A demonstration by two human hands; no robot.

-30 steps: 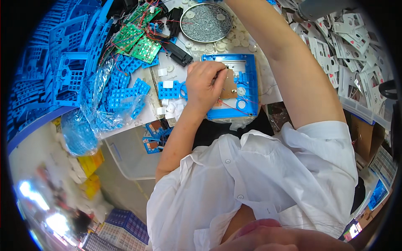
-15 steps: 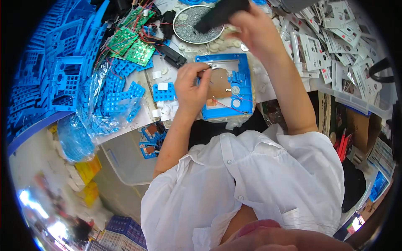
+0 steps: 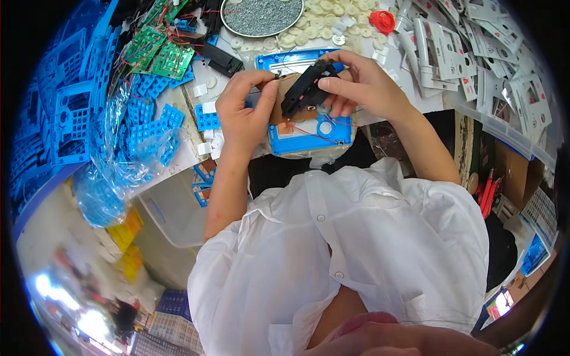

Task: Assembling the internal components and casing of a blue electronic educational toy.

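Note:
My right hand grips a long black plastic part from its right end, tilted over a blue plastic casing. Its lower tip is above a brown board inside the casing. My left hand is beside the board, with thumb and forefinger pinched on thin wires and a small dark end at the fingertips. Red wires run across the casing's near part, by a round blue ring.
A round tray of small metal pieces stands at the back, beside pale discs and a red round part. Green circuit boards and blue casings pile up left. White panels are heaped right.
My right hand has brought the black part down and leftward, over the casing. My left hand stays pinched near the casing. The whole view has shifted somewhat.

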